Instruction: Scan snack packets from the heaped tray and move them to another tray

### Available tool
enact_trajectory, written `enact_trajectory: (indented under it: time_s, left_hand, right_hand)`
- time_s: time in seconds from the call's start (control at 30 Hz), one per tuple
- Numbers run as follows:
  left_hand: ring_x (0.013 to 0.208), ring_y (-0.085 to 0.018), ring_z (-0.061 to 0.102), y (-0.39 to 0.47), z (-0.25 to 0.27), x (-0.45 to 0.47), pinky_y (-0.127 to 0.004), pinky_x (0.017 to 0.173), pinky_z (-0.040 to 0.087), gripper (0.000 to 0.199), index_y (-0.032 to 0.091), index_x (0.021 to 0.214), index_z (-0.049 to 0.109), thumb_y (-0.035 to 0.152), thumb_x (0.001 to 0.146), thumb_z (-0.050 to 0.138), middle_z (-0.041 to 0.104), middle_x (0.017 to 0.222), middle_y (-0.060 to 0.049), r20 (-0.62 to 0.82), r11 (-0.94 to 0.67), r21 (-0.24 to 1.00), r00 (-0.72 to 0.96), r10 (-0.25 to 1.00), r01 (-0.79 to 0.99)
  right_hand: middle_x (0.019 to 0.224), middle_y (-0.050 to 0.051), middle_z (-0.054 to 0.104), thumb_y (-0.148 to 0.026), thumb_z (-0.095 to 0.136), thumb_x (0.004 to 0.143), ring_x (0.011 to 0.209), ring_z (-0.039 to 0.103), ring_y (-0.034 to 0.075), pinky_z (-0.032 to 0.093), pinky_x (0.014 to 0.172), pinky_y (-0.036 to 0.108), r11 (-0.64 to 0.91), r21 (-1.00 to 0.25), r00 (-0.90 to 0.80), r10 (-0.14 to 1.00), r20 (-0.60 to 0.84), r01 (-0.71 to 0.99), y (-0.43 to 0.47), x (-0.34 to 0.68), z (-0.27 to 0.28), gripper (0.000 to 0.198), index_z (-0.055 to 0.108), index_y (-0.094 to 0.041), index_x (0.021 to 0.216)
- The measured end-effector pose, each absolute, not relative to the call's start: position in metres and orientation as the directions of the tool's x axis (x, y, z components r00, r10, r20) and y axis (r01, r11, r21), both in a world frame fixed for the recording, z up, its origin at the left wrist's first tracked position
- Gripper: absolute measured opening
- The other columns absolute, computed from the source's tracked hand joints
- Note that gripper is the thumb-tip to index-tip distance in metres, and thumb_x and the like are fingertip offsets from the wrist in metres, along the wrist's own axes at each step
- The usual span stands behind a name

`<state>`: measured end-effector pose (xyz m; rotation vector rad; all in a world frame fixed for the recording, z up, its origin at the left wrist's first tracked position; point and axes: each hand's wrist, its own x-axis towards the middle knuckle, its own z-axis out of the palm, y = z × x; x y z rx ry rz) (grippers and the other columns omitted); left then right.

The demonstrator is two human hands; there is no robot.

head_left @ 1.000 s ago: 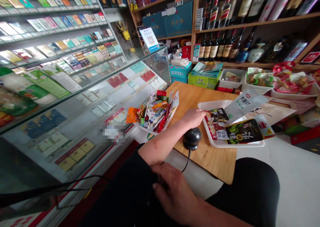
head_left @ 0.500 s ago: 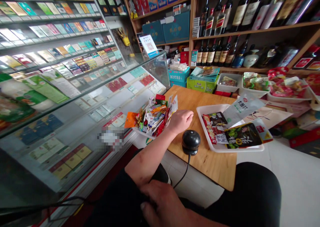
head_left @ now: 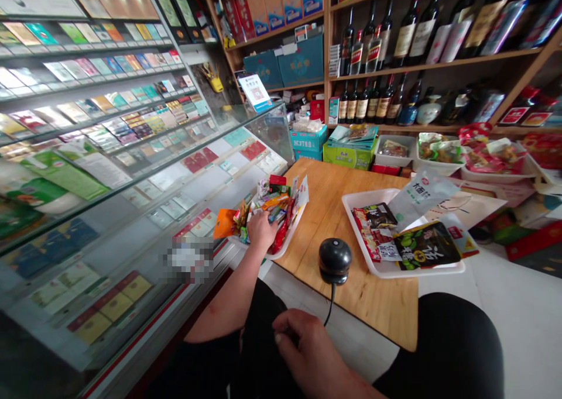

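My left hand (head_left: 262, 230) reaches down among small colourful snack packets (head_left: 277, 201) heaped in a white plastic tray (head_left: 287, 246). Its fingers curl downward, and the tips are hidden between the packets, so what they pinch, if anything, is unclear. An orange packet (head_left: 225, 223) hangs over the tray's left side. Near my lap, my right hand (head_left: 314, 349) is loosely curled, with no object visible in it. Between the two trays on the wooden tabletop (head_left: 307, 212) stands a round black device (head_left: 335, 260) with a cable.
A second white tray (head_left: 351, 203) with larger food pouches (head_left: 424, 246) lies on the right. Along the left runs a glass display counter (head_left: 175, 188). Behind the tabletop are a green box (head_left: 346, 156), tubs of packaged food (head_left: 439, 147) and shelves of bottles (head_left: 404, 33).
My left hand has dropped from above the tabletop, leftward into the packets in the tray. My right hand has come away from the left arm and shifted slightly right.
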<state>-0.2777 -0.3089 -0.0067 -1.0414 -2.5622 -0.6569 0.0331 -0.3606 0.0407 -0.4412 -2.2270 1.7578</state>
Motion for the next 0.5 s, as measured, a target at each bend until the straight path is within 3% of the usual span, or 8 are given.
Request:
enact_trajectory:
  time_s: [0.1,0.3,0.5]
  left_hand:
    - [0.102,-0.032,0.065,-0.309,-0.013,-0.279,-0.043,0.095,0.045,0.028,0.019,0.108,0.070,0.029,0.082,0.068,0.072,0.104,-0.014,0.426,0.596,0.331,-0.680,0.597,0.731]
    - [0.099,-0.026,0.066,-0.326,0.001,-0.262,-0.039,0.094,0.049,0.024,0.022,0.110,0.068,0.024,0.086,0.064,0.072,0.107,-0.009,0.522,0.432,0.558,-0.704,0.482,0.709]
    - [0.090,-0.019,0.064,-0.355,0.031,-0.216,-0.033,0.087,0.050,0.030,0.023,0.114,0.068,0.029,0.084,0.071,0.071,0.108,-0.005,0.528,0.206,0.745,-0.750,0.399,0.634]
  right_hand:
    - [0.082,0.000,0.068,-0.007,0.058,0.080,0.074,0.061,0.014,0.044,0.065,0.024,0.233,-0.969,-0.923,0.385,0.019,0.077,-0.358,0.032,0.042,0.021,0.069,-0.020,0.090]
    - [0.083,-0.001,0.068,-0.009,0.056,0.085,0.074,0.061,0.013,0.044,0.067,0.024,0.258,-0.965,-0.906,0.418,0.061,0.054,-0.337,0.028,0.051,0.019,0.070,-0.020,0.091]
    - [0.086,0.003,0.068,-0.019,0.058,0.089,0.073,0.061,0.014,0.046,0.067,0.026,0.321,-0.947,-0.801,0.569,0.185,0.010,-0.291,0.011,0.058,0.015,0.070,-0.019,0.098]
